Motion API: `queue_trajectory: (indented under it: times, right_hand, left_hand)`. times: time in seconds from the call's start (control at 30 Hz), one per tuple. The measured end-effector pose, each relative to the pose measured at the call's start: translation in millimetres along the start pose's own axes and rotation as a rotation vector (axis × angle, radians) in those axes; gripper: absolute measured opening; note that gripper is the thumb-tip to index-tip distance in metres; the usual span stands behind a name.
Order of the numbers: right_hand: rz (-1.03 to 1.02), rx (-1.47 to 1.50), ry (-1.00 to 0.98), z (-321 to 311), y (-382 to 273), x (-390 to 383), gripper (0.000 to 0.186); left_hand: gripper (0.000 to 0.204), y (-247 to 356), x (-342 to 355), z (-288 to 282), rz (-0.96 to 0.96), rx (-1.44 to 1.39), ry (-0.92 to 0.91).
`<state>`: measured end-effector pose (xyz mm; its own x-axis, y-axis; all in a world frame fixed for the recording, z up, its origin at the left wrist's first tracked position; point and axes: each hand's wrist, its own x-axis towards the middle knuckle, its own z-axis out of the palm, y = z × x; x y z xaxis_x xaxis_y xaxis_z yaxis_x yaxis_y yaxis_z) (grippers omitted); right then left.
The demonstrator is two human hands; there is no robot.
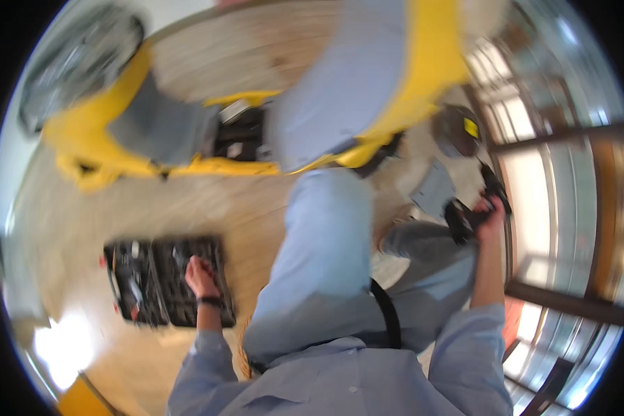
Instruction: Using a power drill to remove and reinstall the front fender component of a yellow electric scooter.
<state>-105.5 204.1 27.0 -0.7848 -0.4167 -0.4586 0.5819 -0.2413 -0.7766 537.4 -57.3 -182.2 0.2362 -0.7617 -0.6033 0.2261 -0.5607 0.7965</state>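
Two hands were spread well apart across a blurred view. Farthest left, an open black toolbox point(166, 281) lay on the wooden floor point(83, 208), its trays full of small parts. Into its right half reached the left hand point(201, 276), fingers point(191, 263) curled down among the contents; whether they gripped anything could not be told. Beyond those fingers stood a yellow machine point(118, 149). Far to the right, the right hand point(489, 215) was raised, its fingers wrapped round a black power tool point(471, 211), just beside a window frame point(534, 142).
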Motion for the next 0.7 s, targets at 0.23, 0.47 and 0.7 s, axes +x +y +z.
queue_trajectory:
  times: [0.23,0.47,0.7]
  right_hand:
    - [-0.271,-0.156,-0.018,71,26,-36,0.033]
    - [-0.755,-0.815,0.090,58,58,-49,0.052]
    - [-0.672,-0.919,0.078,73,38,-70,0.085]
  left_hand:
    - [0.019,152,-242,206,0.762,0.089,-0.968]
    - [0.047,54,-333,433,0.393,0.283,-1.357]
    - [0.054,26,-339,479,-0.782,0.039,-1.658]
